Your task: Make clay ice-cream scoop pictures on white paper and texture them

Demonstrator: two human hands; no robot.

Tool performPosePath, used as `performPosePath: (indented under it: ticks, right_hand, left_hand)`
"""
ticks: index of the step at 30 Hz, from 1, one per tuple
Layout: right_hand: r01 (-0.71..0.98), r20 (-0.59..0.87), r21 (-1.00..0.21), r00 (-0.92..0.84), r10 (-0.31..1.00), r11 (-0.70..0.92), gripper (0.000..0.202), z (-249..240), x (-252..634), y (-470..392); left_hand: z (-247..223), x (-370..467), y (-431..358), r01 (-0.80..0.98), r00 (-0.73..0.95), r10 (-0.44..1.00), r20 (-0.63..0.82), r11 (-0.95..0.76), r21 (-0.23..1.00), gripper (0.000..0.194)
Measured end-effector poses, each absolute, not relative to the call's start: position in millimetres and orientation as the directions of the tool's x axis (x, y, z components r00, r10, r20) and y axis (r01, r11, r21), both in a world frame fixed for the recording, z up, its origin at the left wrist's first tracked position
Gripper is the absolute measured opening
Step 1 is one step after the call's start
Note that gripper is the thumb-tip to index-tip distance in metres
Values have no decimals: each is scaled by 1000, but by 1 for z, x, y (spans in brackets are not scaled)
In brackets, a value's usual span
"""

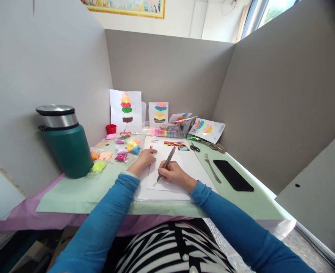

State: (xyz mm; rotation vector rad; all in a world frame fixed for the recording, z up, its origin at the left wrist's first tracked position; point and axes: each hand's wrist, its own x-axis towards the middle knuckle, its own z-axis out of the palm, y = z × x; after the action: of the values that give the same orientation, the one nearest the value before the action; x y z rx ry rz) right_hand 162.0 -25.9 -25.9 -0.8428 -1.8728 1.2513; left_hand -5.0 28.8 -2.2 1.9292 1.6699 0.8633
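My right hand grips a grey pen, its tip low over a white sheet of paper. Small dark marks lie by the pen tip near the sheet's lower left corner. At the sheet's upper left, my left hand rests on the paper with its thumb stretched out; its other fingers are partly hidden. Beneath lies a larger white board or pad. A small picture in red and yellow stripes is beyond my hands.
Left stand a green flask and bags of coloured clay. At the back are a red cup, painted sheets and a clear pack of colours. Right lie scissors, a fork and a black phone. Grey partitions enclose the table.
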Motion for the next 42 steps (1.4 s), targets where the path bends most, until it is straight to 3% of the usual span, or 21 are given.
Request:
performPosePath:
  ticks: [42]
  right_hand:
    - [113,219,-940,-529,820,323,13,-23,161,-29]
  left_hand:
    - [-5,-6,30,684,66,984,167,-166,710,56]
